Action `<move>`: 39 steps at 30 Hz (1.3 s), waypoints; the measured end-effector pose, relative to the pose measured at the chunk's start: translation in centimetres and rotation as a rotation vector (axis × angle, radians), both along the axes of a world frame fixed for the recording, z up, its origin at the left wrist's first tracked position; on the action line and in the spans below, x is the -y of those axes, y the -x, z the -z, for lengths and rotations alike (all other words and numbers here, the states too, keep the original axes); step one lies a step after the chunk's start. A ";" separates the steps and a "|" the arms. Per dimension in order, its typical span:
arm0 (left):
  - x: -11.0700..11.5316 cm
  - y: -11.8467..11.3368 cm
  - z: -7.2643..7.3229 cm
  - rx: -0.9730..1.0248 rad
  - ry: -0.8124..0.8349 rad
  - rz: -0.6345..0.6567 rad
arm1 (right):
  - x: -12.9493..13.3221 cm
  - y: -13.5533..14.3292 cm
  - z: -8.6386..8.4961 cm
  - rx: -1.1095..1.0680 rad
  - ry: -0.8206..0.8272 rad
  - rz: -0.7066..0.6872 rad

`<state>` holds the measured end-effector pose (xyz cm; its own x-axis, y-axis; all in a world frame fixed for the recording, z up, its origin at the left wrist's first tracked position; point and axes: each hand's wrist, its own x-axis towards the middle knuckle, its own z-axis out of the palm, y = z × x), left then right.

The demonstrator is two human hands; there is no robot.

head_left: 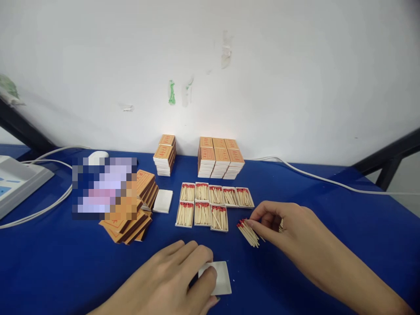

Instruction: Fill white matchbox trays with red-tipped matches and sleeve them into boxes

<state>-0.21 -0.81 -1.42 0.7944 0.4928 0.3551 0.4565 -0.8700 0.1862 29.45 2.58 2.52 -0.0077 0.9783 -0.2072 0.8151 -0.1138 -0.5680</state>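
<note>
My left hand (177, 275) is closed on a white matchbox tray (223, 276) near the table's front; its bare white inside shows. My right hand (288, 227) pinches at the heads of a small heap of red-tipped matches (248, 235) lying on the table. A few pale match ends also show under its curled fingers. Between and beyond the hands, several filled matchbox trays (202, 213) stand in two rows, packed with matches. Left of them lies a white tray or stack of trays (163, 201), apparently upside down.
Orange matchbox sleeves (144, 186) lie in a loose pile on the left, beside a pixelated patch (108, 183). Stacked matchboxes (220, 158) and a smaller stack (165, 153) stand by the wall. A white cable (315, 176) runs back right; a white device (19, 183) sits far left.
</note>
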 end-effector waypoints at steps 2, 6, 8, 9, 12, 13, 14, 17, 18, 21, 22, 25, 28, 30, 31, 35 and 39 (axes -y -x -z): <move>0.0 0.1 0.0 -0.003 -0.003 -0.001 | -0.1 -0.1 -0.1 0.013 -0.003 0.013; 0.0 0.1 0.1 -0.008 0.009 0.015 | -0.1 -0.1 -0.4 0.012 -0.034 0.021; 0.1 0.2 0.1 -0.008 0.017 0.021 | 0.1 0.0 -0.5 -0.012 -0.025 0.014; 0.1 0.2 0.1 -0.010 0.016 0.018 | 0.2 0.2 -0.5 -0.022 -0.018 0.011; 0.1 0.1 0.0 -0.010 0.006 0.014 | 0.3 0.8 -0.5 -0.040 0.006 0.013; 0.2 0.1 0.0 -0.013 0.005 0.010 | 0.3 0.9 -0.4 -0.042 0.011 0.013; 0.2 0.0 0.0 -0.013 0.003 0.008 | 0.2 1.0 -0.4 -0.040 0.013 0.010; 0.1 0.0 0.0 -0.011 0.005 0.005 | 0.0 0.5 -0.3 0.002 -0.020 0.013; 0.1 0.0 0.0 -0.006 0.003 0.012 | -0.1 0.2 -0.3 0.028 -0.042 0.025; -0.1 0.1 0.0 -0.006 0.010 0.022 | -0.1 -1.0 -0.1 0.129 -0.075 0.059; -0.1 0.1 -0.1 -0.008 0.012 0.019 | 0.0 -1.3 -0.1 0.168 -0.060 0.061; 0.0 0.2 -0.2 -0.013 0.013 0.005 | 0.2 -1.9 0.0 0.283 0.008 0.052; 0.1 0.2 -0.1 -0.020 0.023 0.017 | 0.5 -1.7 -0.1 0.369 0.041 0.037; 0.2 0.1 0.0 -0.026 0.025 0.023 | 0.5 -1.6 -0.1 0.389 0.056 0.029; 0.2 0.1 0.1 -0.028 0.023 0.022 | 0.5 -1.5 0.0 0.386 0.057 0.024; 0.1 0.1 0.2 -0.023 0.016 0.022 | 0.4 -1.2 0.0 0.347 0.057 -0.001; 0.1 0.1 0.3 -0.015 0.016 0.015 | 0.4 -0.7 0.1 0.323 0.057 -0.012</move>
<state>-0.36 -0.90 -1.74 0.8072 0.4859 0.3351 0.4461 -0.8740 0.1927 30.13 2.20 2.43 0.0559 0.9653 -0.2551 0.9537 -0.1273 -0.2726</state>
